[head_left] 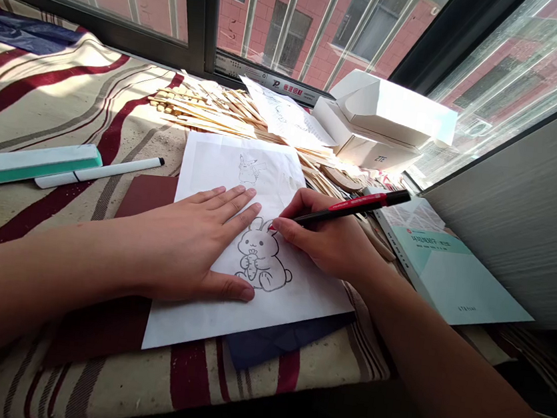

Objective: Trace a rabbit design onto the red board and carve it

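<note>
A white sheet of paper (185, 326) bears a line drawing of a rabbit holding a carrot (265, 261), with a smaller, fainter drawing (249, 169) above it. My left hand (199, 243) lies flat on the sheet, fingers stretched out, just left of the rabbit. In my right hand (328, 238) is a black and red marker (354, 207), held slanting up to the right. Its tip is at the rabbit's right ear, partly hidden by my fingers. Beneath the sheet are a dark red folder (118, 318) and something dark blue (288, 341).
At left lie a white and teal box-shaped object (37, 163) and a white pen with a dark end (101, 172). Many thin wooden sticks (209, 107), another drawn sheet (289, 113) and white boxes (389, 121) sit by the window. A pale green book (453, 269) is at right.
</note>
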Available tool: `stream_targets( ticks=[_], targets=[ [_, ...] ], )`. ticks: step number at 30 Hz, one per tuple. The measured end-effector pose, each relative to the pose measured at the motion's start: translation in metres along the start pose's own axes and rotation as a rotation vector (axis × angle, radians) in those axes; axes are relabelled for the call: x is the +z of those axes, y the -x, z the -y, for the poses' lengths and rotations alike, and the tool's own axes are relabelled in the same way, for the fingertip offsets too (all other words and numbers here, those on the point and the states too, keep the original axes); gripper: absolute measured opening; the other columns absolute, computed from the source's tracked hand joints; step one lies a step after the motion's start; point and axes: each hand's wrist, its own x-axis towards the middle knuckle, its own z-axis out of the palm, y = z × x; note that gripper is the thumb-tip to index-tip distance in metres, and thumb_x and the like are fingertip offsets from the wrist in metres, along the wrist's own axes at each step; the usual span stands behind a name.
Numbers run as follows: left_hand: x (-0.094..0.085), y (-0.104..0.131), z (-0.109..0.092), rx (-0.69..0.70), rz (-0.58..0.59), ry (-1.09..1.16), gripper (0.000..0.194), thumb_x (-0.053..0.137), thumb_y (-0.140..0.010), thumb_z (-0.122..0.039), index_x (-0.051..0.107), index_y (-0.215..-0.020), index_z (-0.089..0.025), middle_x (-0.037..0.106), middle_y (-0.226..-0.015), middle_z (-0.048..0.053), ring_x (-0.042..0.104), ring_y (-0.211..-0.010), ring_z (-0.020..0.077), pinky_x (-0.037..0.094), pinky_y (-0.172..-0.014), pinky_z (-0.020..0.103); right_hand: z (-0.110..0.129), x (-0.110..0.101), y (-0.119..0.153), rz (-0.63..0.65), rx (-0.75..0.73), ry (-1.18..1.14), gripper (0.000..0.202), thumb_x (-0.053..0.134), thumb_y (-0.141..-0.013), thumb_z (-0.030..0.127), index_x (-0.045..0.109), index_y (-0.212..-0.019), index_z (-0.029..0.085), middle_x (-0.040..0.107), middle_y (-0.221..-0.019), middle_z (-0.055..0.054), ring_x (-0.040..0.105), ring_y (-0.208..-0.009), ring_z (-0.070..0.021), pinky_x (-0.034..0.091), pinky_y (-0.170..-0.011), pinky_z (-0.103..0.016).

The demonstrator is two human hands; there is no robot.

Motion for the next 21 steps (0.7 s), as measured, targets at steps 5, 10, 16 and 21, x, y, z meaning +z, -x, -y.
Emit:
stream_targets(
  ticks=[5, 10, 16, 21],
  targets=[
    [0.0005, -0.0003, -0.0007, 0.001, -0.003, -0.019, 0.122, 0.038, -0.092, -0.094, 0.012, -0.178, -0.012, -0.01, -0.183, 0.013, 0.002, -0.173, 0.0375, 0.01, -0.14, 0.05, 0.0002, 0.0002, -0.0007, -0.015, -0.001, -0.003, 0.021, 0.078, -0.087, 0.035, 0.063, -0.079, 0.022, 0.065, -0.069, 0.002, 0.055, -0.063, -0.0153, 0.044, -0.064, -0.034],
    [0.0023, -0.0001, 0.0008, 0.01, -0.021, -0.02, 0.121, 0.037, -0.092, -0.094, 0.014, -0.178, -0.011, -0.009, -0.183, 0.014, 0.003, -0.173, 0.0384, 0.012, -0.14, 0.052, -0.0009, 0.0012, -0.0022, -0.011, 0.016, -0.044, 0.022, 0.08, -0.085, 0.033, 0.063, -0.079, 0.022, 0.065, -0.069, 0.002, 0.056, -0.066, -0.0158, 0.045, -0.069, -0.035],
    [0.0015, 0.0002, 0.0008, 0.007, -0.024, -0.008, 0.123, 0.04, -0.092, -0.095, 0.014, -0.178, -0.011, -0.008, -0.183, 0.015, 0.003, -0.173, 0.0388, 0.011, -0.14, 0.052, -0.003, 0.0013, -0.0026, -0.015, 0.028, -0.061, 0.023, 0.081, -0.085, 0.033, 0.062, -0.079, 0.022, 0.065, -0.069, 0.002, 0.057, -0.068, -0.0161, 0.045, -0.07, -0.034],
    [0.0012, -0.0003, 0.0006, 0.002, 0.01, -0.029, 0.123, 0.036, -0.092, -0.096, 0.009, -0.178, -0.011, -0.013, -0.182, 0.013, -0.003, -0.173, 0.0364, 0.008, -0.14, 0.052, -0.003, 0.0013, -0.0017, -0.003, -0.006, -0.038, 0.022, 0.08, -0.086, 0.035, 0.064, -0.08, 0.021, 0.066, -0.071, 0.002, 0.056, -0.066, -0.0159, 0.044, -0.067, -0.034]
  ],
)
